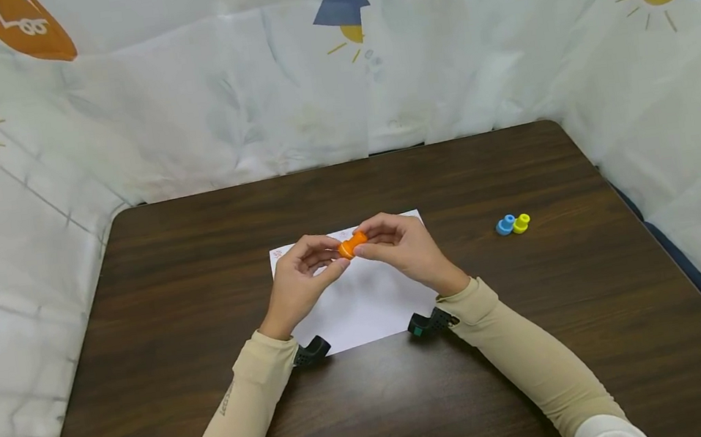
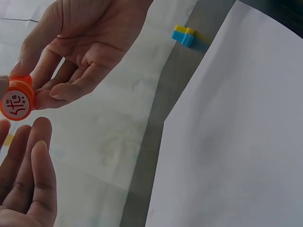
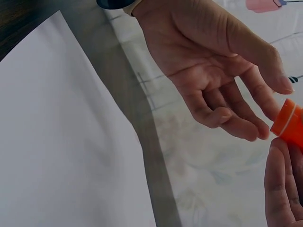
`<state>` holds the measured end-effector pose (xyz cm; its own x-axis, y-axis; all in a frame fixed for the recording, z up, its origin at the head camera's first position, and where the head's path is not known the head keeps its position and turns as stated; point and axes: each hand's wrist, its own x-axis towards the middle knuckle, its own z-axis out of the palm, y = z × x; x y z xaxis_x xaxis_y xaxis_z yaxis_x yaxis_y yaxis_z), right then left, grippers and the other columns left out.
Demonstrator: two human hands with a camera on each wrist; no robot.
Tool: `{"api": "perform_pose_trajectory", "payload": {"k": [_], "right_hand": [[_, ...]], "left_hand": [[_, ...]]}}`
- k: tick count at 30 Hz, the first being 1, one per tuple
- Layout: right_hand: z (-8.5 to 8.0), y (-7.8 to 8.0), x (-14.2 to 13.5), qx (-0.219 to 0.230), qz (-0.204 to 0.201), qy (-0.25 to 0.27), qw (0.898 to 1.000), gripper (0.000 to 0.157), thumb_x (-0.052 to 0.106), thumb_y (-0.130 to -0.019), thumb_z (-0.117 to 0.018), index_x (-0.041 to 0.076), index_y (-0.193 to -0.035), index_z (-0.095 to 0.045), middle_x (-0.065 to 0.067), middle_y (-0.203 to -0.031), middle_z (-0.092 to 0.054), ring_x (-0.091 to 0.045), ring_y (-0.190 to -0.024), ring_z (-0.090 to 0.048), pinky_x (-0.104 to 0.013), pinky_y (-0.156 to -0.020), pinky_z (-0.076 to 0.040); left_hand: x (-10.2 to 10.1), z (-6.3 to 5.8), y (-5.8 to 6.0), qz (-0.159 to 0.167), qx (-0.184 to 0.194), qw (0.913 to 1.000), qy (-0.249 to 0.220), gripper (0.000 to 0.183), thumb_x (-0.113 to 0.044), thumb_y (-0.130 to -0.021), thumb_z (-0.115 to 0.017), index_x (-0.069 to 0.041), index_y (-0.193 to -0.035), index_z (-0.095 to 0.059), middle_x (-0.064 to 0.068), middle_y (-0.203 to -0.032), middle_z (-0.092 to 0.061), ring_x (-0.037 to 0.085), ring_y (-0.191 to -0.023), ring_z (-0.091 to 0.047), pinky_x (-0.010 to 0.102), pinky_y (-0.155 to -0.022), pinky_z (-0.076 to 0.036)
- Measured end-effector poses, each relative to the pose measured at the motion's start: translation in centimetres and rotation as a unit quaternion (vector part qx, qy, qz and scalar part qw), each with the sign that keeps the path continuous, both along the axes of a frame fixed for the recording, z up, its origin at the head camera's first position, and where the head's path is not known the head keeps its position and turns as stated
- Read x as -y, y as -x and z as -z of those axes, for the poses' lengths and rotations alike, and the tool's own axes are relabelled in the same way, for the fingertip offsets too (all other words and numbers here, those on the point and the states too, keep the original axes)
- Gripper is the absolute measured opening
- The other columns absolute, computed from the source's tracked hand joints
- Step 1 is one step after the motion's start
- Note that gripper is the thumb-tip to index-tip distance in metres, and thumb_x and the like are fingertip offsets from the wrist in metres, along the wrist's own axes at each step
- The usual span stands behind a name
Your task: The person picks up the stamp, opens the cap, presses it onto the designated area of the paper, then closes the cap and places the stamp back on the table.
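Note:
An orange stamp with a round base is held between both hands over a white sheet of paper. My right hand pinches its narrower end with thumb and fingers. At the wider end, the thumb and fingertips of my left hand close about the rim; their contact is partly hidden. Red marks on a white round face of the stamp show in the left wrist view. In the right wrist view only part of the stamp is visible at the right edge.
A blue stamp and a yellow stamp stand side by side on the dark wooden table, right of the paper. Small reddish marks lie along the paper's far edge. A white patterned curtain surrounds the table.

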<state>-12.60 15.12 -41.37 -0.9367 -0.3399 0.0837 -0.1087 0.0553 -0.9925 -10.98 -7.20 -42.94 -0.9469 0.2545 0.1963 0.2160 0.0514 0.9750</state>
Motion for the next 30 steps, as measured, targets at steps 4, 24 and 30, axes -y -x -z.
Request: {"api": "perform_pose_trajectory", "payload": {"k": [4, 24, 30], "right_hand": [[0.0, 0.1, -0.5, -0.001, 0.008, 0.005, 1.0, 0.028, 0.008, -0.09, -0.079, 0.001, -0.116, -0.072, -0.013, -0.109, -0.073, -0.013, -0.091, -0.075, -0.028, -0.088, -0.065], [-0.5, 0.6, -6.0, -0.017, 0.068, -0.059, 0.996, 0.033, 0.017, -0.09, -0.081, 0.003, -0.118, -0.072, -0.013, -0.116, -0.074, -0.014, -0.093, -0.075, -0.023, -0.086, -0.063], [-0.9, 0.7, -8.1, -0.023, 0.092, -0.079, 0.992, 0.034, 0.022, -0.091, -0.081, 0.005, -0.119, -0.072, -0.001, -0.111, -0.075, -0.013, -0.092, -0.074, -0.021, -0.084, -0.063]], "left_hand": [[0.4, 0.2, -0.1, -0.004, 0.001, 0.9999, 0.011, 0.03, -0.005, -0.091, -0.077, -0.001, -0.119, -0.065, 0.013, -0.119, -0.068, 0.005, -0.102, -0.072, 0.02, -0.095, -0.06], [5.4, 0.9, 0.1, -0.121, -0.042, 0.9442, 0.304, 0.08, -0.048, -0.093, -0.074, -0.026, -0.16, -0.037, 0.009, -0.168, -0.037, 0.035, -0.161, -0.026, 0.072, -0.121, -0.03], [6.6, 1.2, 0.1, -0.083, -0.048, 0.9078, 0.408, 0.107, -0.06, -0.089, -0.073, -0.012, -0.166, -0.018, 0.015, -0.173, -0.024, 0.043, -0.164, -0.004, 0.075, -0.123, -0.016]]}}
